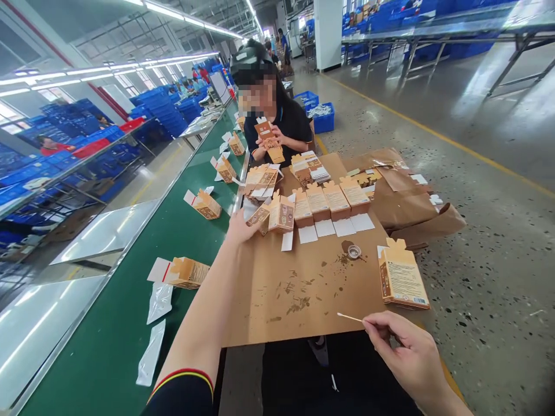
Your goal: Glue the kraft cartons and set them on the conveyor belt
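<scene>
My right hand (405,346) pinches a cotton swab (350,317) between thumb and fingertips, its white tip pointing left over the cardboard's near edge. Reaching out to the left, my left hand (243,227) grips a small brown printed box (259,218), which is tilted; some fingers are hidden. Right beside it stands another open-topped box (281,214) with a white flap. A row of similar boxes (327,199) continues to the right, white flaps folded down toward me. Dark smears surround a small round clear dish (354,252) on the cardboard sheet (269,283).
Along the left runs a green conveyor belt (108,323) carrying boxes and white packets (159,301). One box (403,274) lies at the cardboard's right edge. Opposite, a co-worker (277,121) holds an opened box. Brown wrapping paper (403,202) covers the far right corner.
</scene>
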A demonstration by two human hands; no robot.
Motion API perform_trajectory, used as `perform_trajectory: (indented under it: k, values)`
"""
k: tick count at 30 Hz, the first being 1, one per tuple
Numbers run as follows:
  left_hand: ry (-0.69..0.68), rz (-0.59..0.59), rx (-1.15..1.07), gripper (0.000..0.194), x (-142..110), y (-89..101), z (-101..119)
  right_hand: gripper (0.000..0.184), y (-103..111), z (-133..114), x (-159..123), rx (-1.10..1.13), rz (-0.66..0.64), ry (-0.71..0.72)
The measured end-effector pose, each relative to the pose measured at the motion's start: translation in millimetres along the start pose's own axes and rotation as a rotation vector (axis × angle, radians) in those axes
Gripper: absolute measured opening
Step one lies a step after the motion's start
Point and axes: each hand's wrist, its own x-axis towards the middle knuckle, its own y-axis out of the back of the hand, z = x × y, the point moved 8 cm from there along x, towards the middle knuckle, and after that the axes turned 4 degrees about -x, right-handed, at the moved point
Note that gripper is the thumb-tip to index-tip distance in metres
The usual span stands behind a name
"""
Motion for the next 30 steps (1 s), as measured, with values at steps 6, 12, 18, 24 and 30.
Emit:
perform_trajectory:
  k: [6,12,18,24,30]
  values:
    - [0.176,-0.179,0.103,0.044,-22.7,5.2,-1.9,0.016,11.8,-7.2,11.2,-0.012,0.059,0.021]
    - [0.428,-0.053,-0.252,0.065,-128.6,76.2,-89.8,0.018,37.7,-3.4,65.9,-0.193,-0.027,0.179]
    - [0.545,-0.093,-1.103,0.085,-231.4,11.0,-90.7,0.025,5.0,46.3,135.3,-0.432,-0.322,0.108]
    - [0.543,-0.219,-1.255,0.084,-247.3,-68.5,-36.0,0.027,-30.8,81.6,154.8,-0.555,-0.449,0.053]
    - [0.45,-0.233,-1.104,0.085,-239.8,-80.1,-22.1,0.029,-27.3,83.0,156.7,-0.579,-0.471,0.059]
